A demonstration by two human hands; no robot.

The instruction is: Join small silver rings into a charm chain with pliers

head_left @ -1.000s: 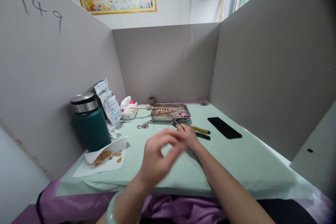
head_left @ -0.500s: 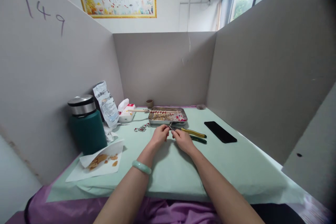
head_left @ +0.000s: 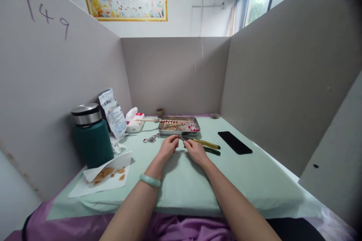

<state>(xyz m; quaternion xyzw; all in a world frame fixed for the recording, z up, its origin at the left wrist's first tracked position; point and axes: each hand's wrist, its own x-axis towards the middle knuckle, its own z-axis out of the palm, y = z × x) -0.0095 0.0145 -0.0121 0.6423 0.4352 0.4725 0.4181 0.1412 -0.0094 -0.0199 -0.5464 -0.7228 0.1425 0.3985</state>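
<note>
My left hand (head_left: 169, 145) is closed in a pinch just in front of the metal tray (head_left: 164, 133); what its fingertips hold is too small to make out. Close beside it, my right hand (head_left: 195, 150) is closed too, its fingertips at something hidden or too tiny to name. Pliers with yellow and green handles (head_left: 208, 144) lie by the right hand, their head partly behind it. The tray holds small gold and red pieces, and a stick strung with red beads (head_left: 147, 120) rests across it. A beaded chain (head_left: 152, 138) lies left of the hands.
A green flask (head_left: 93, 143), a silver pouch (head_left: 114, 115) and a tissue pack (head_left: 135, 121) stand at left. Paper with brown food pieces (head_left: 113, 184) lies in front of them. A black phone (head_left: 234, 142) is at right. A small brown cup (head_left: 160, 112) stands behind the tray.
The view has shifted slightly, so the whole scene sits a little further left. My hands have drawn slightly apart, still closed near the tray.
</note>
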